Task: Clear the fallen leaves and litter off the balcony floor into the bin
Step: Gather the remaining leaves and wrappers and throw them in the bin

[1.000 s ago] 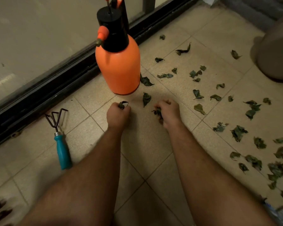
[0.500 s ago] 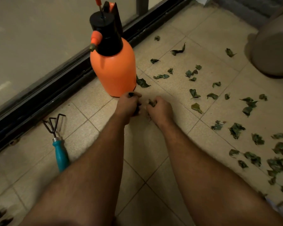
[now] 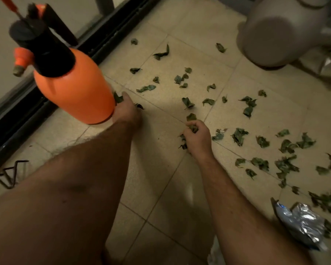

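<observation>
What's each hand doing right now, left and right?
Left hand: fingers curled on leaves beside the orange sprayer.
Right hand: gripping a bunch of leaves.

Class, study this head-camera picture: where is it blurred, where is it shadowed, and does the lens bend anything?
Head view: dim, warm light; motion blur smears the sprayer top and the foil packet; the forearms shadow the tiles near the left hand; leaves in the right hand stay fairly sharp; the wide lens bows the door track.

Dim beige tiled floor (image 3: 161, 188) meets a dark sliding-door track (image 3: 107, 41)
</observation>
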`<act>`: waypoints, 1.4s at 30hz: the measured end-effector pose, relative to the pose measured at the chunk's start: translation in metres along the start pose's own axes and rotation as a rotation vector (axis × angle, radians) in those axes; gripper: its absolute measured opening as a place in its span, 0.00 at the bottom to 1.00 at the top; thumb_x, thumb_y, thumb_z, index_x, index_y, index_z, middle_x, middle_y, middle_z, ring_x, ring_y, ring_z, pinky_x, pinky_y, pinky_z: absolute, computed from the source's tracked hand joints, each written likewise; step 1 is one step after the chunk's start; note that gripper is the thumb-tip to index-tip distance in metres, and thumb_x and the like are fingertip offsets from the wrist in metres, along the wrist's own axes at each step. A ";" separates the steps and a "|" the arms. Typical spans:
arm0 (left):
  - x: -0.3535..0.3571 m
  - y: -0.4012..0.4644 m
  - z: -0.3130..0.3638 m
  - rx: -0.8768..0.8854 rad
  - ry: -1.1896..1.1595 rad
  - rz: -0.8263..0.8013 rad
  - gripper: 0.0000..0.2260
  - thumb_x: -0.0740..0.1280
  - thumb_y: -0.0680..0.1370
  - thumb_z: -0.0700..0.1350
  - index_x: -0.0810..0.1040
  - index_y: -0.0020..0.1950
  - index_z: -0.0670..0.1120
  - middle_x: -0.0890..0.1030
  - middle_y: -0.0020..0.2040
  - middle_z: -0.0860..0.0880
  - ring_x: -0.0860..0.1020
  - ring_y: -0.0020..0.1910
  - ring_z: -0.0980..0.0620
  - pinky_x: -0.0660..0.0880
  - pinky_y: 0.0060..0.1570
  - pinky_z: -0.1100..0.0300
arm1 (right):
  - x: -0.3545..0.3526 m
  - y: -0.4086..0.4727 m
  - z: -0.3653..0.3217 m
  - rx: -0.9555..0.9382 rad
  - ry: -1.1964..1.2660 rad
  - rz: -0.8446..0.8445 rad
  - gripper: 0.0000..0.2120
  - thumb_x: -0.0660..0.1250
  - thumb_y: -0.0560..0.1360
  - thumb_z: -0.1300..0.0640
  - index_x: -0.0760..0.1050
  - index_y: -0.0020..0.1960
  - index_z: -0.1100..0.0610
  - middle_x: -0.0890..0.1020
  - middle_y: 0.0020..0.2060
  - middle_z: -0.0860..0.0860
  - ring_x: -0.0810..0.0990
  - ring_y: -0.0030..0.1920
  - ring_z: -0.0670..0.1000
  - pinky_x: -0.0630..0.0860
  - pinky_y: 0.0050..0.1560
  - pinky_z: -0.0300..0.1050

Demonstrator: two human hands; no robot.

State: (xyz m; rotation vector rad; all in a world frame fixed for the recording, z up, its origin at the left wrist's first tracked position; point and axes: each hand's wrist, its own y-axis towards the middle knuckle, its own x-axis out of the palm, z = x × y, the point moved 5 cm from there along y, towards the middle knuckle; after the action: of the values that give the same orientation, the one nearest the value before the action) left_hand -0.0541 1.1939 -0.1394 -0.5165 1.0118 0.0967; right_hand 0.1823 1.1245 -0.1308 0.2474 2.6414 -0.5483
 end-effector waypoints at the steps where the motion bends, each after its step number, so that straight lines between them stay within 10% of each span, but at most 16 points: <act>1: 0.002 0.000 -0.001 -0.007 0.028 0.023 0.26 0.62 0.81 0.45 0.58 0.77 0.41 0.76 0.62 0.38 0.77 0.58 0.40 0.78 0.56 0.46 | -0.006 0.003 0.002 -0.030 -0.074 0.045 0.09 0.65 0.79 0.59 0.77 0.58 0.56 0.79 0.45 0.45 0.76 0.41 0.42 0.70 0.35 0.28; 16: 0.008 -0.044 -0.017 0.213 -0.093 0.017 0.10 0.64 0.81 0.54 0.76 0.50 0.48 0.78 0.46 0.48 0.76 0.46 0.50 0.74 0.45 0.54 | 0.000 0.044 -0.013 -0.067 -0.763 0.081 0.12 0.66 0.80 0.54 0.76 0.61 0.54 0.82 0.53 0.54 0.79 0.54 0.56 0.69 0.42 0.44; 25: 0.013 -0.058 -0.018 -0.038 -0.788 -0.082 0.07 0.66 0.78 0.42 0.73 0.41 0.48 0.75 0.40 0.48 0.74 0.39 0.51 0.74 0.42 0.53 | 0.004 0.018 0.003 0.144 0.246 -0.088 0.09 0.73 0.74 0.48 0.78 0.46 0.53 0.81 0.40 0.49 0.79 0.39 0.50 0.73 0.34 0.42; 32: 0.031 -0.067 0.022 -0.068 -1.215 -0.468 0.12 0.58 0.79 0.36 0.66 0.37 0.47 0.63 0.29 0.51 0.61 0.23 0.57 0.59 0.21 0.65 | -0.015 0.018 -0.016 0.148 0.293 -0.055 0.08 0.71 0.75 0.55 0.74 0.39 0.52 0.77 0.35 0.50 0.76 0.37 0.51 0.69 0.29 0.40; 42: 0.034 -0.063 0.011 -0.125 -1.015 -0.426 0.10 0.56 0.83 0.43 0.77 0.50 0.44 0.70 0.33 0.50 0.67 0.28 0.55 0.65 0.26 0.63 | -0.038 0.023 0.001 0.131 0.227 -0.002 0.06 0.70 0.73 0.61 0.73 0.43 0.56 0.78 0.40 0.59 0.74 0.37 0.52 0.66 0.25 0.38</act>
State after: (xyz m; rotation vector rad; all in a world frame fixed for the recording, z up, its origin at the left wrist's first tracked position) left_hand -0.0076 1.1384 -0.1392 -0.6788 -0.1034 0.0309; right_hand 0.2226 1.1421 -0.1227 0.3669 2.8264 -0.7340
